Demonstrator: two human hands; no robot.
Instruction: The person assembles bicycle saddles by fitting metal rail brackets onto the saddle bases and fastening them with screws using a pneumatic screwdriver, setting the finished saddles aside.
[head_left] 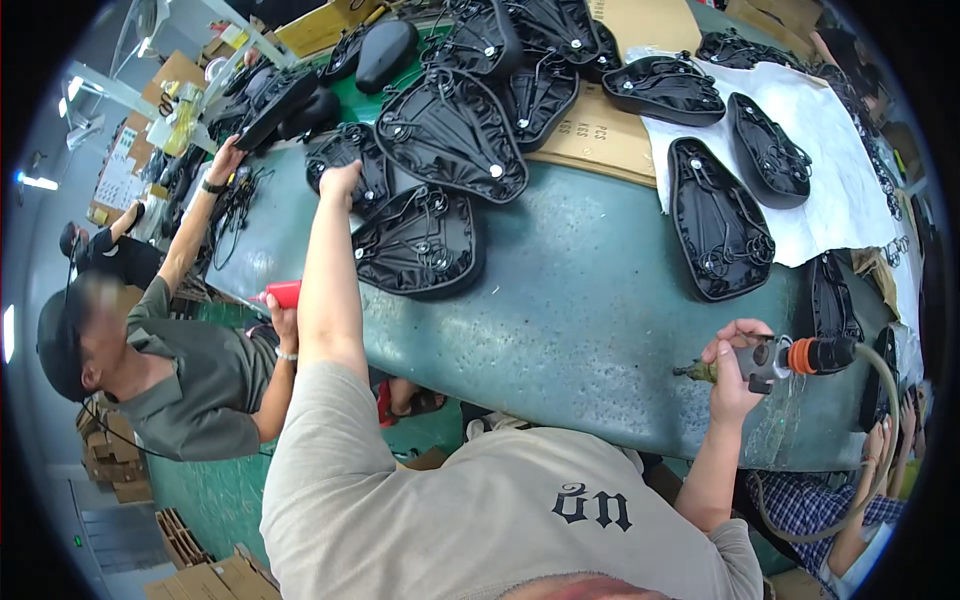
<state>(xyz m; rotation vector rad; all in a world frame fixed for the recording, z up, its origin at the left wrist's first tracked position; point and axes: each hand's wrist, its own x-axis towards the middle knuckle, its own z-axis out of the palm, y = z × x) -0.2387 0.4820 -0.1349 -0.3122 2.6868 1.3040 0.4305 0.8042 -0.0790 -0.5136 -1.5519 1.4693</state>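
Note:
My left arm stretches out over the far left of the table, and my left hand [341, 184] is closed on the near edge of a black saddle [372, 178] lying underside up. Its fingertips are partly hidden. Beside and beyond it lie several more upturned saddles, including a large one [448, 135] resting over its neighbours and another [420, 245] just nearer. Over the right part of the table, my right hand [738, 372] is wrapped round an air screwdriver [765, 360], a grey tool with an orange ring. The bit points left, and a hose [885, 385] trails from its back end.
The green tabletop [570, 300] bears cardboard [600, 140] and a white sheet [800, 110] with several saddles. At left, a co-worker [190, 370] holds a red tool [284, 293] and touches a saddle [275, 110]. Another person's arm [868, 480] shows at lower right.

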